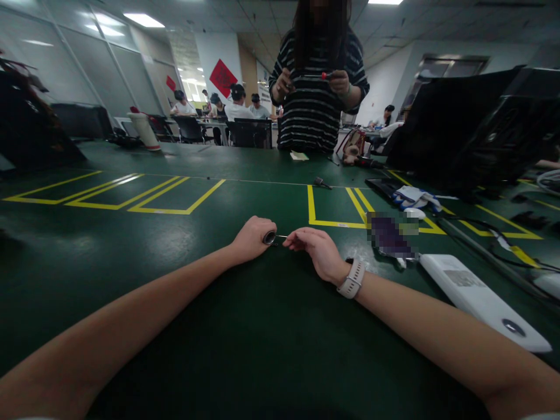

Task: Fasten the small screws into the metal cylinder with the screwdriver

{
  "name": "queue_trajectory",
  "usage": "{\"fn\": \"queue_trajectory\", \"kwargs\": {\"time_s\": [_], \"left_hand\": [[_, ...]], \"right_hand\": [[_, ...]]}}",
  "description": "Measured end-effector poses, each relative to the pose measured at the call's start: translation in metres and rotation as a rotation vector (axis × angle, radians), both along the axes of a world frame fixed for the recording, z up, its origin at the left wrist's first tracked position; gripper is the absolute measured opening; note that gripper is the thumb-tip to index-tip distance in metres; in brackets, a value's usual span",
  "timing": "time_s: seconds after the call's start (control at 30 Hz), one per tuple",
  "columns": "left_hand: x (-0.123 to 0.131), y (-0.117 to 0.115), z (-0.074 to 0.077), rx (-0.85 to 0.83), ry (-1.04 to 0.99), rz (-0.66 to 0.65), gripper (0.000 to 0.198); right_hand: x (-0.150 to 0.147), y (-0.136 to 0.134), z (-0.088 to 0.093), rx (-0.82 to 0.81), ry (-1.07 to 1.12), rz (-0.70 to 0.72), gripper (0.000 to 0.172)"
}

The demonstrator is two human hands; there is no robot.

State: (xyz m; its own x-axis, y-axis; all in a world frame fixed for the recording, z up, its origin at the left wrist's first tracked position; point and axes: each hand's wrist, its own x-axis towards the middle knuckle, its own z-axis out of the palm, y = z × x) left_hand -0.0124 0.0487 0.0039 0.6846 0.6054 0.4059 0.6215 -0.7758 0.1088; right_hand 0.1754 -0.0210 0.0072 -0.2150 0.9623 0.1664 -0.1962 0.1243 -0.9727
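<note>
My left hand (250, 240) is closed around a small dark cylinder (269, 237) with a shiny round rim, its open end turned toward me. Between my two hands a thin, light-coloured rod (281, 236) bridges the gap. Its right end meets the fingertips of my right hand (320, 252), which are pinched together. Whether the rod is joined to the cylinder is too small to tell. Both hands are just above the green tabletop (262, 326), and my right wrist wears a pale watch strap.
Yellow tape outlines (188, 211) mark the table. At right lie a white power bank-like block (483, 300), a partly blurred phone-like slab (391, 238), gloves (417, 198) and cables (472, 233). Across the table stands a person (321, 111) holding a red-tipped tool. A small dark piece (322, 183) lies ahead.
</note>
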Motion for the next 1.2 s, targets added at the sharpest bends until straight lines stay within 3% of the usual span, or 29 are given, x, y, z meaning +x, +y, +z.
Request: {"fn": "queue_trajectory", "kwargs": {"time_s": [0.17, 0.5, 0.7, 0.87, 1.2], "left_hand": [[-0.001, 0.003, -0.001, -0.028, -0.027, -0.019, 0.008], [0.003, -0.003, 0.005, 0.011, 0.046, 0.021, 0.010], [0.002, -0.003, 0.004, 0.012, 0.069, -0.012, 0.011], [0.000, 0.000, 0.002, -0.011, 0.052, -0.036, 0.009], [0.003, -0.002, 0.004, 0.011, 0.081, 0.005, 0.011]], "right_hand": [[0.001, 0.004, -0.001, -0.096, 0.101, 0.013, 0.020], [-0.002, -0.003, -0.002, 0.182, -0.181, -0.045, 0.021], [0.003, 0.005, -0.002, -0.017, 0.016, 0.013, 0.021], [0.004, 0.009, -0.005, -0.070, 0.103, 0.011, 0.020], [0.000, 0.001, -0.007, 0.158, -0.140, -0.050, 0.021]]}}
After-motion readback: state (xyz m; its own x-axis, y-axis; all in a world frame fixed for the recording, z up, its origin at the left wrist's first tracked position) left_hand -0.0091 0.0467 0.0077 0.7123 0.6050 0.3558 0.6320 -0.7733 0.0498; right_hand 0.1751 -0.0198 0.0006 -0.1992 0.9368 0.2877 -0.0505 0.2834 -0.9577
